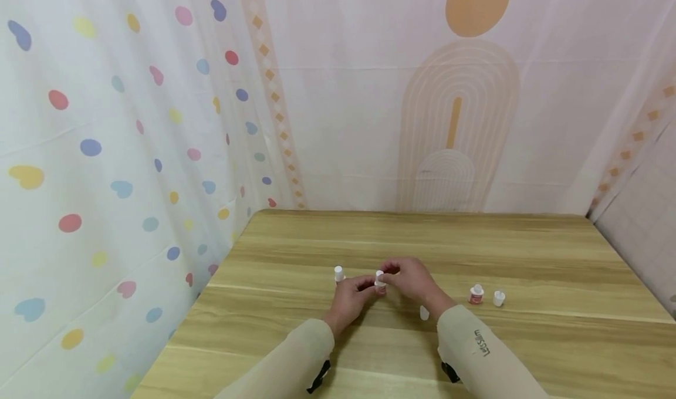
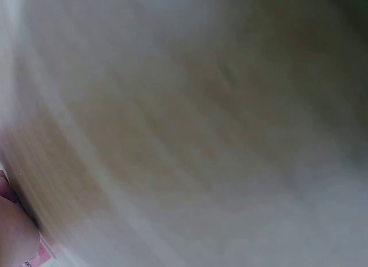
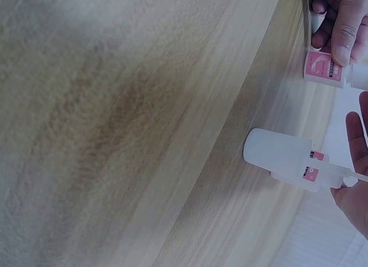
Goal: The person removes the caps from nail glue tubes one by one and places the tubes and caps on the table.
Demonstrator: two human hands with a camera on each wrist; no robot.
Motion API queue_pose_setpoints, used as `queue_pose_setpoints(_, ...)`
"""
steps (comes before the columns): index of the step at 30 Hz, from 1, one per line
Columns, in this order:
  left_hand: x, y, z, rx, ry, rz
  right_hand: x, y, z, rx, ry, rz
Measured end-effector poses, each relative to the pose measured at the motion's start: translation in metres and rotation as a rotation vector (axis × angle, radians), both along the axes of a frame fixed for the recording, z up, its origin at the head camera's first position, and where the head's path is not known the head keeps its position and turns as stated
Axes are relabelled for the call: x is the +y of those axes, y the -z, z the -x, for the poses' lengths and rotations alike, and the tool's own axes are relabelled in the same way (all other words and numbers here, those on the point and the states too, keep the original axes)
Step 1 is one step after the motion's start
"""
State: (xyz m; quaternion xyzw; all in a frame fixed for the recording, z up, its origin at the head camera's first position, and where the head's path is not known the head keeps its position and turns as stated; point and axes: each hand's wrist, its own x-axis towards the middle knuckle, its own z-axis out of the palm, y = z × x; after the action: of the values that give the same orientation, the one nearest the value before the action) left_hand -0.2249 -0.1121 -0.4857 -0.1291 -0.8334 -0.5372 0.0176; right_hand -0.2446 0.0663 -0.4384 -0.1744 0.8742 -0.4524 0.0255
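My left hand [image 1: 350, 301] holds a small white bottle [image 1: 381, 287] with a pink label, its thumb against the label in the right wrist view. At the top of that bottle, the fingers of my right hand [image 1: 411, 279] pinch its white cap [image 1: 379, 274]. Behind the left hand's knuckles stands another white-capped bottle [image 1: 338, 271], partly hidden. Under the right wrist is a white cap [image 3: 276, 149], a thin stem pointing up from it. Past that cap shows part of a pink-labelled bottle [image 3: 310, 174]. The left wrist view is mostly blur, with a fingertip and a bit of pink label [image 2: 38, 257].
To the right on the wooden table [image 1: 369, 358] stands an uncapped-looking pink-labelled bottle [image 1: 476, 296], beside an upturned white cap [image 1: 499, 298]. A patterned curtain [image 1: 343, 123] hangs behind the table and along its left side.
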Motion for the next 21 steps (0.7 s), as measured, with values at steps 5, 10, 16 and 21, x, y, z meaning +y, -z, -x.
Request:
queue_pose_setpoints(5, 0.0004, 0.0009, 0.0001, -0.002, -0.002, -0.005, -0.0006, -0.0002, -0.0010, 0.007, -0.009, 0.008)
queue_pose_setpoints(10, 0.0015, 0.0004, -0.0002, -0.016, -0.013, -0.027, -0.0005, -0.0001, -0.0009, -0.001, -0.013, 0.016)
queue_pose_setpoints(16, 0.0014, 0.0002, -0.0002, -0.027, -0.021, -0.021, 0.0003, 0.0008, -0.0007, -0.013, 0.007, 0.015)
queue_pose_setpoints(21, 0.0017, 0.0006, 0.0008, -0.027, -0.013, -0.032, 0.0009, -0.0008, -0.0013, 0.005, 0.011, 0.008)
